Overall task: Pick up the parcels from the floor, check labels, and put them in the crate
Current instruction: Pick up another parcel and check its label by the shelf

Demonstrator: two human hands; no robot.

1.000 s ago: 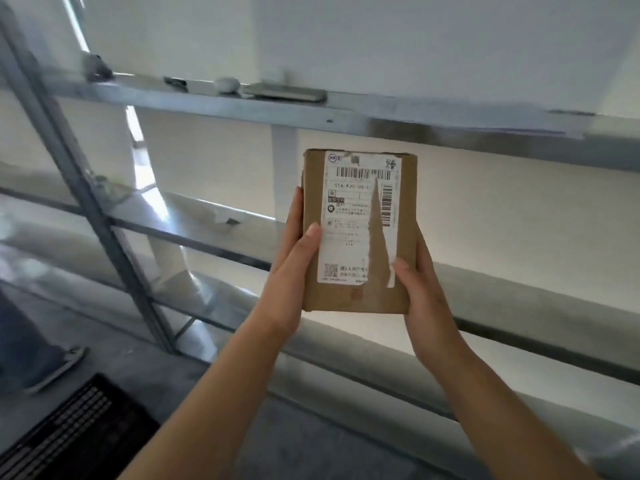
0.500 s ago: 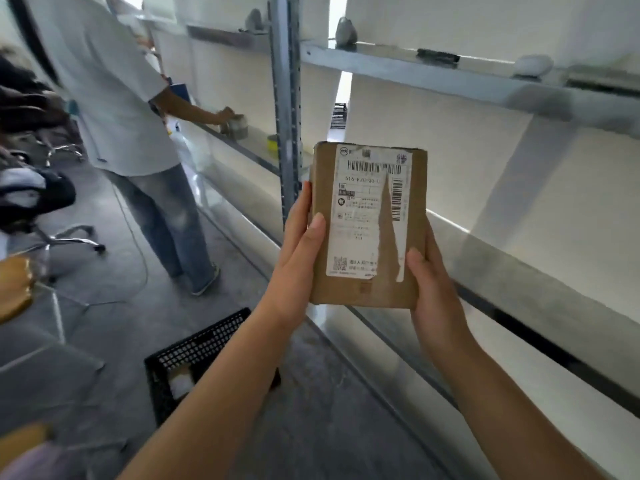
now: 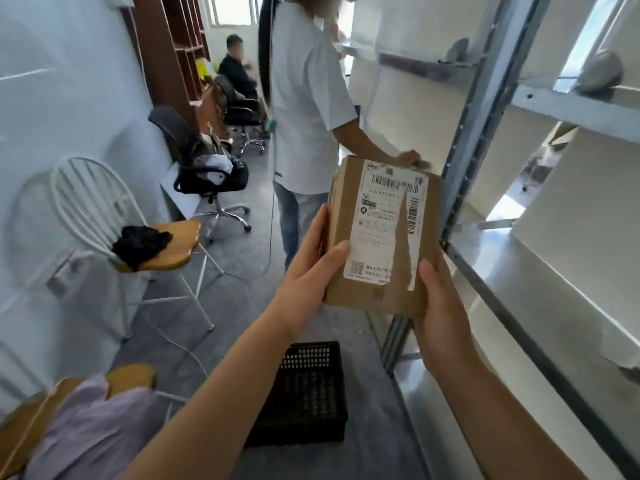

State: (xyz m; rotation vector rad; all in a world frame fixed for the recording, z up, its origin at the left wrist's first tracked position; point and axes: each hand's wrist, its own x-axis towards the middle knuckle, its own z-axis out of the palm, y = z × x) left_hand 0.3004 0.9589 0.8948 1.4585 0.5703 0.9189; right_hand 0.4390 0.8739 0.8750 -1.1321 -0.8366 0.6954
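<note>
A brown cardboard parcel (image 3: 377, 292) with a torn white shipping label facing me is held upright at chest height. My left hand (image 3: 308, 271) grips its left edge, thumb on the front. My right hand (image 3: 440, 313) holds its lower right corner, thumb against the front. A black mesh plastic crate (image 3: 308, 393) sits on the grey floor below the parcel, partly hidden by my left forearm; what lies inside it cannot be made out.
Metal shelving (image 3: 491, 133) runs along the right. A person in a white shirt (image 3: 304, 98) stands just beyond the parcel, hand on a shelf. A white chair with a wooden seat (image 3: 166, 251) and office chairs (image 3: 207, 171) line the left; another person sits far back.
The view has swung left from the shelving to the aisle, bringing the whole crate, the chairs and the standing person into sight. Both hands keep the same hold on the parcel.
</note>
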